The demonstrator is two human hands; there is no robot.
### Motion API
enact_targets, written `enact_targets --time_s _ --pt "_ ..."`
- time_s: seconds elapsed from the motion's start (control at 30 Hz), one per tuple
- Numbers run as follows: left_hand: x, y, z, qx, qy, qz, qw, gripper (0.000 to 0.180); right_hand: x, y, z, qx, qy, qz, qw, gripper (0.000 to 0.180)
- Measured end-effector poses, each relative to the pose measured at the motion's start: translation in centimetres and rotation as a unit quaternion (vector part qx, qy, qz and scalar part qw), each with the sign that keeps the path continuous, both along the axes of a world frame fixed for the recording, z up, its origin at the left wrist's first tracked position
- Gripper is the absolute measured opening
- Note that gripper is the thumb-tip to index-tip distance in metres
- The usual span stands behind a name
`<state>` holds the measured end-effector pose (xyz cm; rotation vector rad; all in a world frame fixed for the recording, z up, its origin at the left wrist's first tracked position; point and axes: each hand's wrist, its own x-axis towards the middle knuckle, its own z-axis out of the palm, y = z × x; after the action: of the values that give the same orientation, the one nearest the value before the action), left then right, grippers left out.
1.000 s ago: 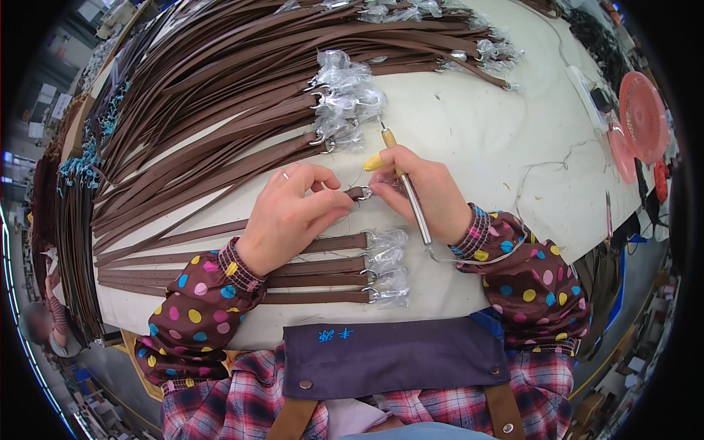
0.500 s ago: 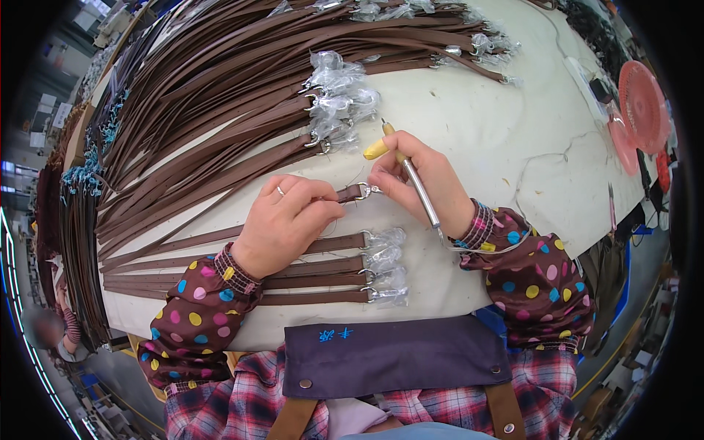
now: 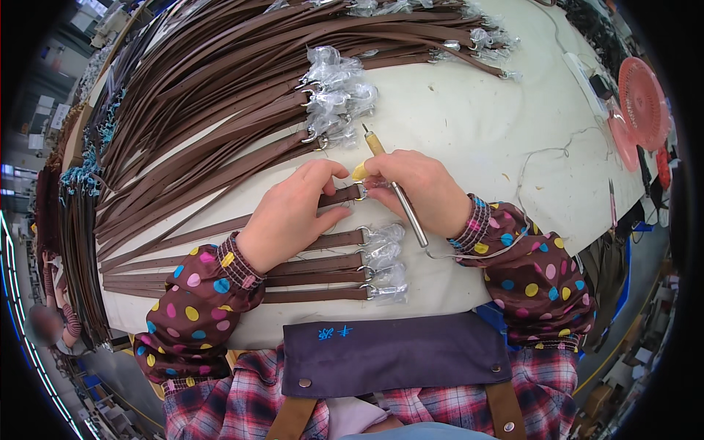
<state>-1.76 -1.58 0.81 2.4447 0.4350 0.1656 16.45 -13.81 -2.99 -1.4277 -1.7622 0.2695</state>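
A brown strap lies before me, with a metal ring and clear plastic wrap at its right end. My left hand is over the strap, its thumb and index finger spread either side of it. My right hand grips a corded pen-shaped tool with a silver barrel, a tan wrapped section and a thin dark tip pointing away. A yellow cover is on a right fingertip. The right thumb and fingertips also pinch the plastic at the strap's ring. Several finished-looking straps with wrapped ends lie nearer me.
A large heap of brown straps covers the table's left and back, wrapped metal ends facing right. A thin cord runs over the white tabletop. Pink plastic baskets and a power strip are at the right edge.
My left fingers have parted from the strap end. My right hand has moved slightly left and down onto the plastic at the ring, carrying the pen-shaped tool.
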Motion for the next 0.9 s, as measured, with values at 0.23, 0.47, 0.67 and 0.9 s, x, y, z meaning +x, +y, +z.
enact_targets --time_s 0.23,0.47,0.67,0.9 --pt "0.9 0.6 -0.2 -0.050 0.042 0.004 0.998 0.027 0.0 -0.1 0.0 -0.019 0.014 -0.005 1.000 0.030" --pt "0.5 1.5 -1.4 -0.135 0.026 0.010 0.990 0.014 0.0 0.0 -0.3 -0.012 0.037 -0.040 0.998 0.031" --pt "-0.3 1.8 -2.0 -0.273 -0.012 0.066 0.960 0.014 -0.1 -0.3 1.1 -0.049 0.245 -0.015 0.968 0.025" --pt "-0.5 1.7 -2.0 -0.254 -0.034 0.063 0.964 0.016 -1.6 0.4 0.7 -0.107 0.303 -0.030 0.947 0.021"
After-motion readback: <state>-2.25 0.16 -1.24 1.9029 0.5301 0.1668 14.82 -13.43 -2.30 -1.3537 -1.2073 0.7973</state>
